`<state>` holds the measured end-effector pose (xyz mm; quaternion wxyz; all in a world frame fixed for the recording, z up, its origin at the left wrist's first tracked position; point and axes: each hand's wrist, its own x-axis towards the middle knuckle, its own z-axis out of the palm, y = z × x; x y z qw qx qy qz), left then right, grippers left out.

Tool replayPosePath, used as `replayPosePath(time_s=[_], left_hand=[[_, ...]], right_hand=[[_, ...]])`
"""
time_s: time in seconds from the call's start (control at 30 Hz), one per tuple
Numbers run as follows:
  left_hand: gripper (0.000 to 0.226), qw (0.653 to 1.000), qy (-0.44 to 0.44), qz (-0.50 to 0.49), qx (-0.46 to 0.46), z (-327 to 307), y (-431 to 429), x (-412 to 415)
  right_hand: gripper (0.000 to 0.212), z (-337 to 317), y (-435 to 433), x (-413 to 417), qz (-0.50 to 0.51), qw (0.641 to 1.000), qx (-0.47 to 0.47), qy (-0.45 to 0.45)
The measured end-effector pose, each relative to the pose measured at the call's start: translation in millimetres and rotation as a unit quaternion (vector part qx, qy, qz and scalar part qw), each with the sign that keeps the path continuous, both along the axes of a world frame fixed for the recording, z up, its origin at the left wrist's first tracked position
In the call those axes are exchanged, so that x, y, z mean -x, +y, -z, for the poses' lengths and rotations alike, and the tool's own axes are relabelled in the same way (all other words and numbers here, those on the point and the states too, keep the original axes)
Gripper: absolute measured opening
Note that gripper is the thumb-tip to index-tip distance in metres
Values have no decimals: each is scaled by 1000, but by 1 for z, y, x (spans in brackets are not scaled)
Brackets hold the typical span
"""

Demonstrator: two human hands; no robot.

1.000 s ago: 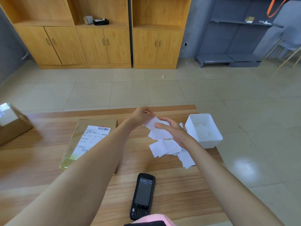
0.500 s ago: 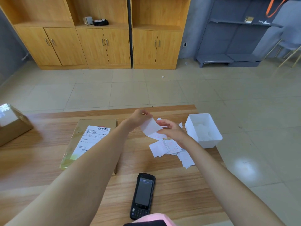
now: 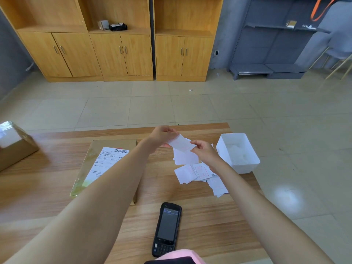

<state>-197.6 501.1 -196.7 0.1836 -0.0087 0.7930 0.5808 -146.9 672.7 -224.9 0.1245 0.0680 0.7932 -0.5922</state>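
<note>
We note both bare arms stretched out over a wooden table (image 3: 47, 187). The left hand (image 3: 162, 137) has its fingers curled and clamped on the far left end of a white paper slip (image 3: 180, 143). The right hand (image 3: 204, 153) pinches the slip's near right corner between thumb and forefinger. The slip is held up off the table between the two hands, tilted, blank on the side we see. It hangs near the table's far edge, above a heap of loose slips (image 3: 192, 172), some printed in red, that spreads toward us under the right wrist. Just right of the heap and the right hand stands a white plastic tub (image 3: 245, 168) at the table's right edge, with pale crumpled stuff inside that we cannot make out. Left of the hands a flat brown parcel (image 3: 106, 145) lies on the table, partly under the left forearm, and on its top is a white shipping label (image 3: 106, 162) with a barcode. Nearer to us, between the forearms, a black handheld scanner (image 3: 167, 228) lies face up, its screen dim. At the far left edge sits a second cardboard box (image 3: 15, 149) with glossy tape on top. Beyond the table we see a tiled floor (image 3: 152, 105), wooden cupboards (image 3: 122, 54) with closed doors, and a grey metal rack (image 3: 276, 44) to the right
</note>
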Motion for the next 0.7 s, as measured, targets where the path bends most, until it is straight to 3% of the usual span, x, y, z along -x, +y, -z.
replayPosePath(time_s=[0.17,0.4,0.7], left_hand=[[8,1000,6,-21,-5,0,2,2],[6,999,8,-42,-19,7,-3,6],[5,995,24,-85,-43,8,-8,10]], right_hand=[[9,2,2,-1,-11,1000,-17,16],[42,9,2,-3,-8,999,-38,9],[27,18,3,0,-1,999,-39,4]])
